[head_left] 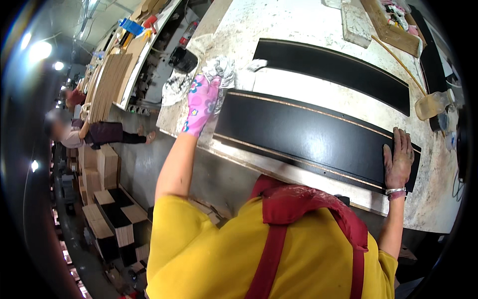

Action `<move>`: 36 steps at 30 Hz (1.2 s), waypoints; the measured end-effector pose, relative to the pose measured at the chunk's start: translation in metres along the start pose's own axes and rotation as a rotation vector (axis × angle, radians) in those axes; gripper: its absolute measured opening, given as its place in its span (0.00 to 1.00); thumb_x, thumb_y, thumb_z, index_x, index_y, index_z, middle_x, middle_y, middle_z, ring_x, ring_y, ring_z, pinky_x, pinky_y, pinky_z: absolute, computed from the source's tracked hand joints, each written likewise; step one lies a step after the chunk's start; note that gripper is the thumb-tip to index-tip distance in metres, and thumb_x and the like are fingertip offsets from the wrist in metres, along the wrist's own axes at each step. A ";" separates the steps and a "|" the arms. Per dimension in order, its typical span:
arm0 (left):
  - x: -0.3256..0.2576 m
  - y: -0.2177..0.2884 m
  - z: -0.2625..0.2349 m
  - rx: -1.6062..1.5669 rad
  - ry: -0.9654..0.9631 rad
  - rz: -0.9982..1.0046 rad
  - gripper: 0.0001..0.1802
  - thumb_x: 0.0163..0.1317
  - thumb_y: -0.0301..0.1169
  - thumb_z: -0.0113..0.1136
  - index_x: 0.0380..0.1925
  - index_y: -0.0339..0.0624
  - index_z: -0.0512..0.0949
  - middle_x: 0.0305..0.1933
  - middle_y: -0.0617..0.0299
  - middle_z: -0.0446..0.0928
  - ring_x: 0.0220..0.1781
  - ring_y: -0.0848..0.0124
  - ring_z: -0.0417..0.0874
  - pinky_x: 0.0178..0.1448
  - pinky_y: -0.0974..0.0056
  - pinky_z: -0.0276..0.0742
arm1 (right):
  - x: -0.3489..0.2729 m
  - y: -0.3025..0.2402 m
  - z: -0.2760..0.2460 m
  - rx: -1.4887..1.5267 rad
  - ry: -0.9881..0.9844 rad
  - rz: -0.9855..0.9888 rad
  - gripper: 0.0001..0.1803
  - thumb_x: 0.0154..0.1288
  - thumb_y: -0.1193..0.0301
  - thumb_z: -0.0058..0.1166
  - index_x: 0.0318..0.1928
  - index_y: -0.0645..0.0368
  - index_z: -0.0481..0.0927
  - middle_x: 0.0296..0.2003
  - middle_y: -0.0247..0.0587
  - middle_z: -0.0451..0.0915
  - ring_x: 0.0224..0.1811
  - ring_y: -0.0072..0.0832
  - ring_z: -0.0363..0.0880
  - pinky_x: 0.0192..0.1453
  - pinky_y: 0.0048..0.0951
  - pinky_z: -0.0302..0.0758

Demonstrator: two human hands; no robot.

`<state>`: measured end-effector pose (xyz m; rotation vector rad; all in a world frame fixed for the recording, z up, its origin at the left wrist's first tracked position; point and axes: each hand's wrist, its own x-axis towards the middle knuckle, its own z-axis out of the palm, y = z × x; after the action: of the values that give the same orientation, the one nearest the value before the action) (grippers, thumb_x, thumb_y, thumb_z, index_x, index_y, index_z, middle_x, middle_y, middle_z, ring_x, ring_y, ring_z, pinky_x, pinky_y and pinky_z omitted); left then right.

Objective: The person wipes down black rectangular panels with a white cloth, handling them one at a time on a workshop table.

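My left hand (200, 103), in a pink flowered glove, is closed on a crumpled white rag (221, 71) beside the left end of the near panel. That panel (303, 137) is a long black board with bare wood-coloured lines along its edges, lying flat along the table's near side. My bare right hand (398, 162) rests open on the panel's right end, fingers stretched out and pointing away from me. A second, narrower black board (331, 70) lies beyond the first. A small whitish scrap (256, 65) touches its left end.
A dark cup (183, 60) stands at the table's left edge. At the right are a jar of yellowish liquid (432, 105), a thin stick (401, 65) and an open wooden box (393, 27). Another person (94, 133) stands across the aisle, near stacked boards (109, 84).
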<state>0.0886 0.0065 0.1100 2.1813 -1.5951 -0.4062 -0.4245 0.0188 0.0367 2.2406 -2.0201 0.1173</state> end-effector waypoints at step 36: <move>0.060 0.041 0.036 -0.055 -0.304 0.524 0.30 0.67 0.39 0.52 0.66 0.35 0.64 0.67 0.47 0.68 0.68 0.55 0.69 0.70 0.58 0.62 | -0.052 0.081 -0.029 0.542 0.062 0.608 0.48 0.60 0.45 0.59 0.70 0.63 0.57 0.68 0.57 0.62 0.68 0.45 0.65 0.71 0.33 0.61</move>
<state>0.0566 -0.0669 0.0987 1.6246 -2.2012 -0.6235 -0.5094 0.0657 0.0609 1.7062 -2.8140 0.8653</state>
